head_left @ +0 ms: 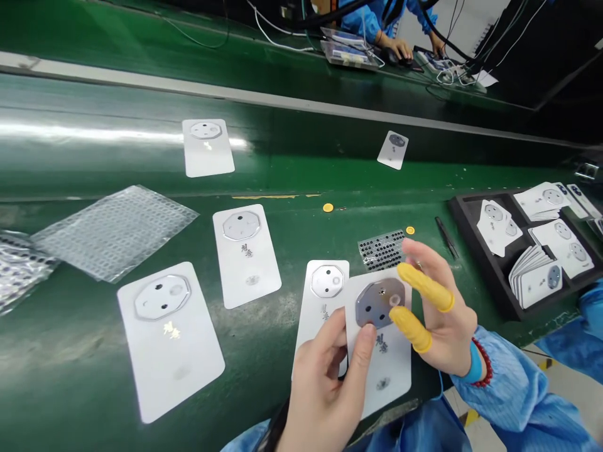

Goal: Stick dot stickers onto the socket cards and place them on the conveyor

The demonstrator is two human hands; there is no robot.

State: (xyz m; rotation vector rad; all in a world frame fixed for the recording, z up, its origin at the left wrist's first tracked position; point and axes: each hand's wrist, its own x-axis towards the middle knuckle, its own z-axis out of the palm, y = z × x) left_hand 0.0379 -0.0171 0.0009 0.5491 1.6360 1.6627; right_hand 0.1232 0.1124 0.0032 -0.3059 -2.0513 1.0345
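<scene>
My left hand [325, 383] grips a white phone back cover [391, 370] by its left edge, thumb on the front. The cover has a grey eight-sided camera plate [370, 301] with dark holes and dark characters below. Yellow finger cots sit on the thumb and forefinger of my right hand [438, 314], which is open at the cover's right edge. Its two tips are apart, beside a small clear round piece [394, 300] on the plate. Another white cover [320, 282] lies partly hidden behind my left hand. Beyond them is a sheet of black dots [382, 250].
More covers lie on the green bench, such as one at left [174, 364]. Bubble wrap [117, 232] is far left. Tweezers [446, 237] lie beside a black tray [499, 285] of stacked covers. Yellow finger cots [328, 207] lie mid-bench. A co-worker's hands [400, 49] are at a mouse.
</scene>
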